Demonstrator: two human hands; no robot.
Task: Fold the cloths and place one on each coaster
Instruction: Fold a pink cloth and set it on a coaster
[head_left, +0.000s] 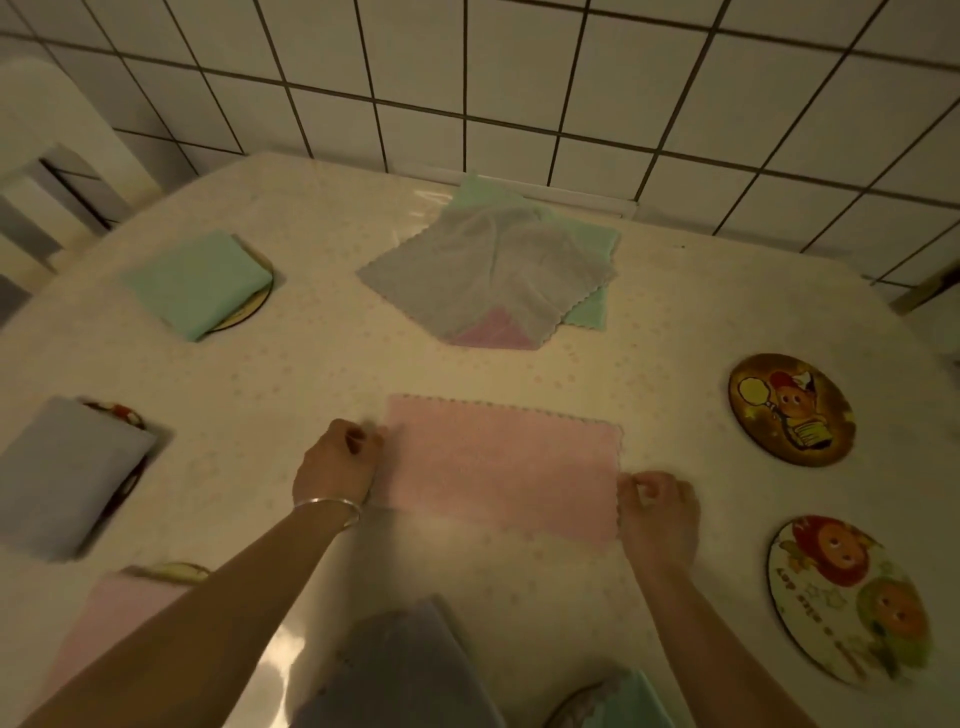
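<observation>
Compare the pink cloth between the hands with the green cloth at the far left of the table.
The pink cloth lies flat on the bare table as a wide rectangle; the green cloth is a thicker, smaller folded bundle. The green cloth sits on a coaster; the pink cloth touches none. The left hand and right hand pinch the pink cloth's side edges; nothing holds the green one. Both look like soft pastel cloths.
</observation>
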